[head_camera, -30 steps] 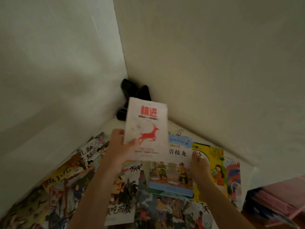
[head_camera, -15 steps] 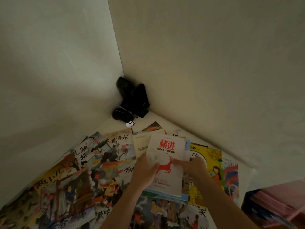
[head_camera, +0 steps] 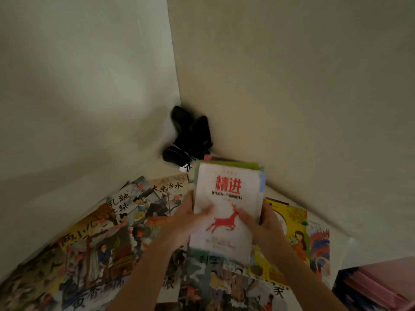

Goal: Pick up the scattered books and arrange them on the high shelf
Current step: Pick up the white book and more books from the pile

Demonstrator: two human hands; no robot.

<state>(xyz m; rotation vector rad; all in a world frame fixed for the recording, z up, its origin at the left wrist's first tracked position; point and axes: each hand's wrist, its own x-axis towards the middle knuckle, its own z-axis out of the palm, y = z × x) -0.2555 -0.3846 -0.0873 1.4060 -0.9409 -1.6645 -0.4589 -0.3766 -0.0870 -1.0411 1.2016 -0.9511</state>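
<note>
Walls (head_camera: 292, 75) of plain off-white fill the upper frame and meet in a corner at centre, where a heap of black shoes (head_camera: 190, 135) sits. Below them, across the lower left and lower right, picture books with painted covers (head_camera: 101, 243) lie scattered flat and overlapping on the pale floor (head_camera: 332, 239), among them a yellow-covered book (head_camera: 294, 223) at the right. A pink stack (head_camera: 379, 286) shows at the lower right corner.

At lower centre you hold up a small stack of books, topped by a white paperback with red characters and a red deer (head_camera: 226, 212), with green and blue edges showing behind it. Your left hand (head_camera: 187, 218) grips its left edge, thumb across the cover; your right hand (head_camera: 261, 223) grips the right edge likewise.

Judging by this, you are early on: a few books gathered, most left lying, no shelf in view, nothing yet arranged.
</note>
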